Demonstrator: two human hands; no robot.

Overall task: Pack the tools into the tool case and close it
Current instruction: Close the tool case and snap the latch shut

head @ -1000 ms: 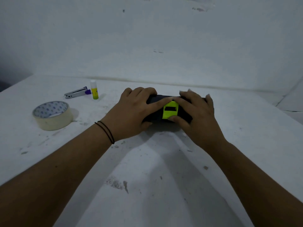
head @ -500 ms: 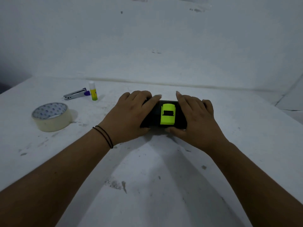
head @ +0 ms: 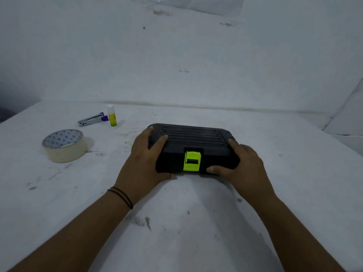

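One tool case (head: 193, 143) lies closed at tabletop (head: 196, 232) centre — one green latch (head: 192, 161) faces near. Left hand (head: 144, 160) and right hand (head: 242, 163) each grip an end. Far left: one tape roll (head: 64, 146), one glue stick (head: 112, 115), one stapler (head: 91, 119). Case contents hidden.

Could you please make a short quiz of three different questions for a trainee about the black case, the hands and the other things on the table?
1. True or false: the lid of the black ribbed plastic tool case is down.
2. Which thing lies nearest the person's left hand? A) roll of beige masking tape B) yellow glue stick C) silver stapler
3. Fill in: the lime-green latch sits on the case's ___ side, between the left hand and the right hand.

Key: 1 true; 2 A; 3 front (the side facing the person).
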